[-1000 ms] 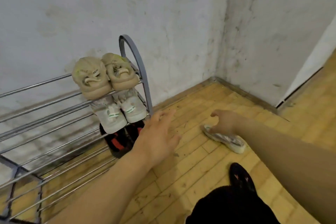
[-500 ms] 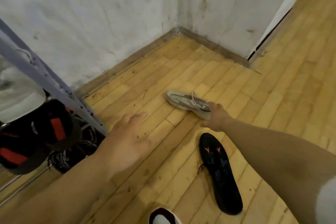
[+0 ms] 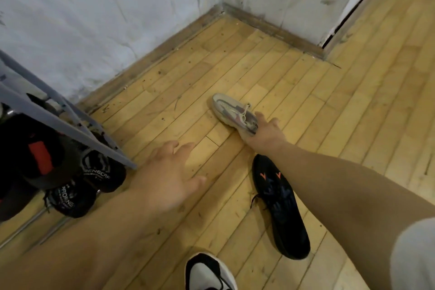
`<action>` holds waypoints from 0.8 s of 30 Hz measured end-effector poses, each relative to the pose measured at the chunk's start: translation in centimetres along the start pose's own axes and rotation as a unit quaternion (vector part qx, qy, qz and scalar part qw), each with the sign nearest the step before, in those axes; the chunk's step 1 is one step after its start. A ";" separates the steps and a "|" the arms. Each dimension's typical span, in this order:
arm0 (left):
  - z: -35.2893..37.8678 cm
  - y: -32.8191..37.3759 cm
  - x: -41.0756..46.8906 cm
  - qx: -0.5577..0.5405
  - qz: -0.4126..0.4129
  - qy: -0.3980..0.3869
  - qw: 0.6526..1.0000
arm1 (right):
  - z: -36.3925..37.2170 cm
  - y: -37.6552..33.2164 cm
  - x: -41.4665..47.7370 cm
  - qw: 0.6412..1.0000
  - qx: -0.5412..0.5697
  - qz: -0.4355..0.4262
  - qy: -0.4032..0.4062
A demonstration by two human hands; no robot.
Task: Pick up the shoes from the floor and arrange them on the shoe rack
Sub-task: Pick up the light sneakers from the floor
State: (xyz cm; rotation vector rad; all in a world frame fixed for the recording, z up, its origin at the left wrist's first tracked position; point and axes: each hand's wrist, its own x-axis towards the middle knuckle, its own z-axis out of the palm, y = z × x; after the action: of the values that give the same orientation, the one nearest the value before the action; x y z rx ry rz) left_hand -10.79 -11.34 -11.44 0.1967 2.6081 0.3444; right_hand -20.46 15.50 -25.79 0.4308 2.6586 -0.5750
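Fingers (image 3: 260,116) of right hand (image 3: 264,133) have closed on grey sneaker (image 3: 231,110) heel within the last second; left hand (image 3: 164,179) spread, empty. Lift toward shoe rack (image 3: 94,142) judged imminent.

Soft, even indoor light, fairly bright, without glare; shadows on the floor (image 3: 235,66) are faint. Wide-angle bending curves the boards and wall (image 3: 94,7) at the edges. The near-left shoe rack (image 3: 82,135) and left hand (image 3: 169,176) are blurred; the grey shoe (image 3: 226,108) is sharper.
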 end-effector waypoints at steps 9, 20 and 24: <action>-7.1 7.0 -4.3 0.211 0.141 0.000 0.967 | -9.7 10.5 -19.3 0.988 0.140 0.043 0.040; -9.2 17.3 -15.8 0.299 0.277 -0.025 0.913 | -9.8 22.5 -39.1 0.950 0.222 0.124 0.183; -9.4 16.9 -19.6 0.284 0.274 -0.023 0.919 | -9.6 19.1 -41.6 0.963 0.199 0.081 0.162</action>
State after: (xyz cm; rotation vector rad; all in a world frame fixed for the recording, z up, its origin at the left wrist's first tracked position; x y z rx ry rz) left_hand 2.78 -1.03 10.17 1.1280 2.4927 -0.2485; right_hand 20.30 27.56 -6.21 0.9184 2.7655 -1.0726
